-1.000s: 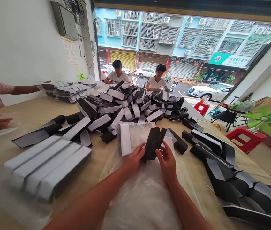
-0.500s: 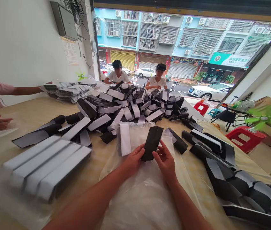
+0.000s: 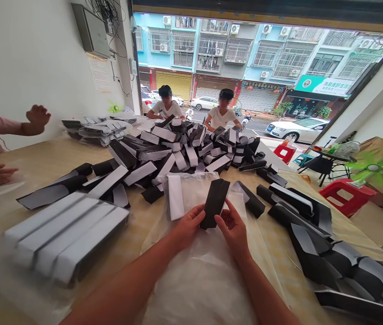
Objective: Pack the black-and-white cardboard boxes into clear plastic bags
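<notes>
- L hand (image 3: pixel 188 227) & R hand (image 3: pixel 232 224) both pinching black strip (image 3: pixel 214 203), held up at centre, over plastic sheet (image 3: pixel 198 275)
- White strip (image 3: pixel 176 197) just left of it
- Black-and-white pile (image 3: pixel 184 153) farther away
- Risk: loose pinch could drop strip; bumped pile could slide

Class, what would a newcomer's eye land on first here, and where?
A big heap of black-and-white strips fills the middle of the table. In the foreground, the left hand and right hand hold a single black strip. Behind, a wide window shows blue apartment blocks.
</notes>
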